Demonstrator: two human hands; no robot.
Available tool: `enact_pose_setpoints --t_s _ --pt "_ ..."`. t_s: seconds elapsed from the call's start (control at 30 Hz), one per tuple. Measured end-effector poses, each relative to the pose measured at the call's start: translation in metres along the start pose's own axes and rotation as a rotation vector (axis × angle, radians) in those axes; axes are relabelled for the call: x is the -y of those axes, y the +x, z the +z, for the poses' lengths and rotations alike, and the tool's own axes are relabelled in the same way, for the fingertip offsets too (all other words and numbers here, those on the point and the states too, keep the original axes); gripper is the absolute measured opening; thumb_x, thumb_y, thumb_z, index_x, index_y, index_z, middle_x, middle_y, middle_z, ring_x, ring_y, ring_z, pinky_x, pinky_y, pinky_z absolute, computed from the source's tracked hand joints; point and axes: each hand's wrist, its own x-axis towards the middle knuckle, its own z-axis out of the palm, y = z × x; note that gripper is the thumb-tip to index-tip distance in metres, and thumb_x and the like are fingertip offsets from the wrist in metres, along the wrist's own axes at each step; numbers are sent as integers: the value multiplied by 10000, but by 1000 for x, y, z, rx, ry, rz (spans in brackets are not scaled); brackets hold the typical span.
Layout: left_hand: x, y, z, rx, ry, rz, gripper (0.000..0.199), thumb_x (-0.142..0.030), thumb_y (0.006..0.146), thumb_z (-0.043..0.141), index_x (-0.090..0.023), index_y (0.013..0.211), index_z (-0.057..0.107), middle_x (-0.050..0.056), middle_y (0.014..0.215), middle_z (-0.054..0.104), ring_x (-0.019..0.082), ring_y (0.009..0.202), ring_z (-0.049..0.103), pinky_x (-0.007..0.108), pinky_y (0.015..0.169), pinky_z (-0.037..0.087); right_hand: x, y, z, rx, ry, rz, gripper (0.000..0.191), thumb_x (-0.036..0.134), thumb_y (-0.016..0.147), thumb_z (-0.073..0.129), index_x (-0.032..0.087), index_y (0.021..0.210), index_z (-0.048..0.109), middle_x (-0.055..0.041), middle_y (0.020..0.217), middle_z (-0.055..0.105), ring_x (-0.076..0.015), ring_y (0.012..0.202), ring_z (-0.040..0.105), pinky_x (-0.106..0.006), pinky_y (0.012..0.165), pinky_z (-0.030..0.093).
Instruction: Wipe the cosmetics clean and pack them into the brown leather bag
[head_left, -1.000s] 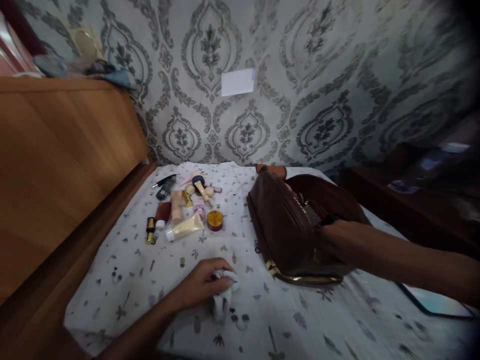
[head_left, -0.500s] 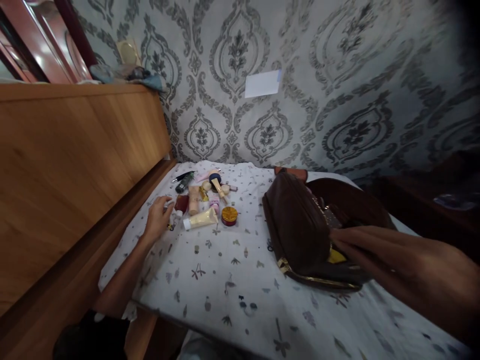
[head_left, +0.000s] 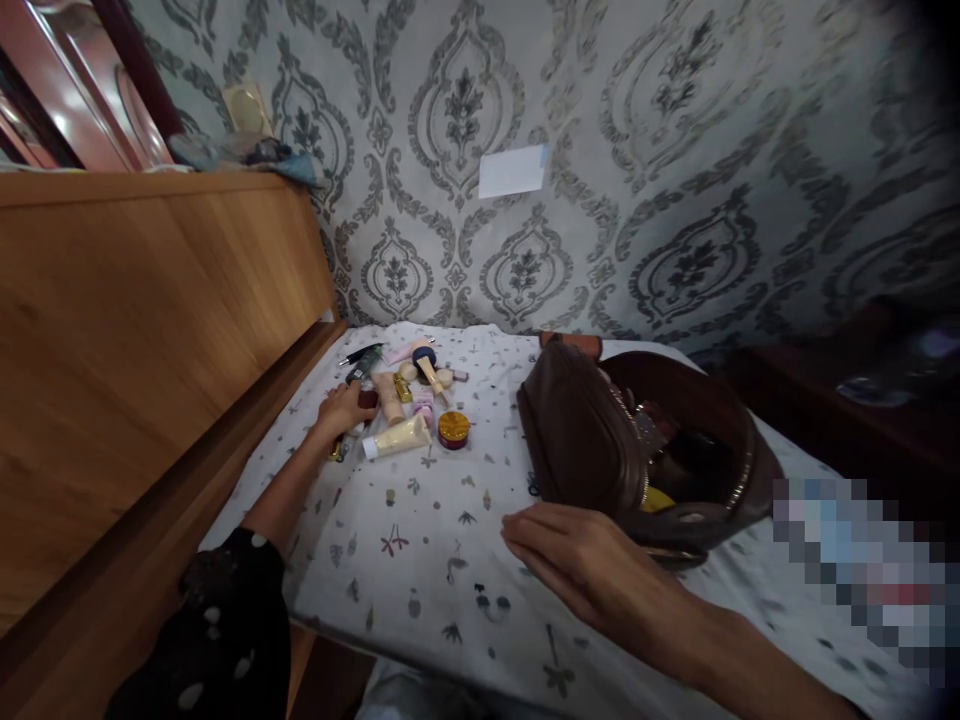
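My left hand [head_left: 341, 410] is at the left of a spread of cosmetics, its fingers bent and closed at a small dark red case [head_left: 368, 400]. My right hand [head_left: 574, 550] hovers at the near side of a brown leather bag [head_left: 574, 430], fingers stretched out side by side, with nothing visible in them; its thumb is hidden. The bag stands unzipped, and a yellow item [head_left: 658, 499] shows inside. Close to my left hand lie a cream tube [head_left: 397, 438] with a white cap, a beige tube [head_left: 388, 397] and a round jar [head_left: 454, 430] with a golden lid.
Behind these lie a dark green item [head_left: 364, 364], a gold tube [head_left: 403, 388] and a pink container [head_left: 423, 405]. A wooden panel [head_left: 165, 320] borders the left side. The patterned sheet [head_left: 420, 560] ends at a near edge. An orange-brown item [head_left: 571, 345] lies by the wall.
My right hand has come out of the bag and moved left to its near side. My left hand has shifted forward and right, onto the dark red case.
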Motion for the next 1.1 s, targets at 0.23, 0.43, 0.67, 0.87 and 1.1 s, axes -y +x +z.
enact_pose_setpoints --t_s 0.23,0.43,0.67,0.87,1.1 --pt "-10 4 -18 18 -28 3 472 -308 679 733 -234 1116 570 80 1103 696 285 1016 649 325 781 466 12 22 39 50 348 64 240 219 968 486 161 897 707 -68 835 719 -160 746 664 -257 712 488" --pt "-34 -29 -50 -168 -728 97 516 -406 650 742 -215 1070 512 12 945 653 206 845 647 296 702 504 17 36 68 -43 753 217 236 287 915 549 175 1086 668 -62 890 720 -171 752 673 -294 700 518" --pt "-104 -142 -20 88 -1514 -43 590 -344 550 863 -214 1029 544 -12 844 679 152 703 636 275 663 514 24 54 100 -230 1443 421 882 358 674 809 278 1397 310 -41 1079 605 -161 808 674 -310 691 570" --pt "-104 -185 23 91 -1531 -127 507 -420 645 814 -247 1026 527 -19 932 660 157 807 642 300 758 539 26 35 112 -314 1217 470 724 245 673 756 241 1291 380 -44 1054 625 -185 878 668 -332 749 554" --pt "-59 -195 16 -72 -1071 -138 332 -407 942 452 -221 1131 651 65 1238 647 248 1180 573 397 1019 469 4 27 120 -375 1076 512 308 280 718 649 207 991 525 -39 986 682 -184 890 664 -303 743 529"
